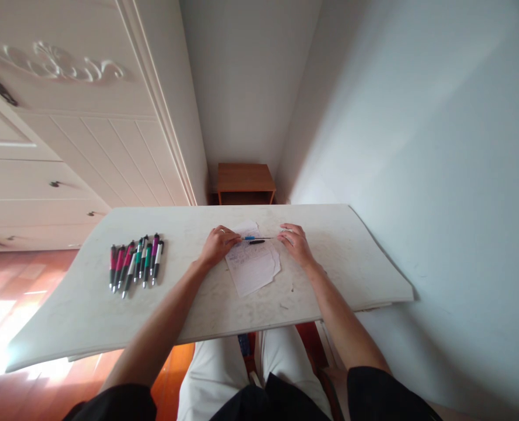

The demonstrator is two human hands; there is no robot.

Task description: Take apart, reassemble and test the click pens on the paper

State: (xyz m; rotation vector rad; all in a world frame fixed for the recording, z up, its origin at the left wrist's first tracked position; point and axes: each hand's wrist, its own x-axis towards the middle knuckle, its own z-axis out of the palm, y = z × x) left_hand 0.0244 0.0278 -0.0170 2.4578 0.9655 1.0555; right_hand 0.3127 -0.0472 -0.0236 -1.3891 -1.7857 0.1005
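My left hand (218,244) pinches the left end of a blue pen barrel (248,238), held level over the paper. From the barrel's right end a thin dark pen refill (268,238) runs to the fingertips of my right hand (298,244), which are closed on its far end. Just below the barrel is a short black pen part (256,242); whether it is a grip or a lower barrel I cannot tell. Under both lie scribbled sheets of paper (253,275) with torn edges.
Several pens (137,263) with pink, green, purple and white barrels lie grouped at the left of the white table (189,222). A wall (417,146) borders the right side, a white cabinet (101,140) the left. A small wooden stand (245,177) is behind.
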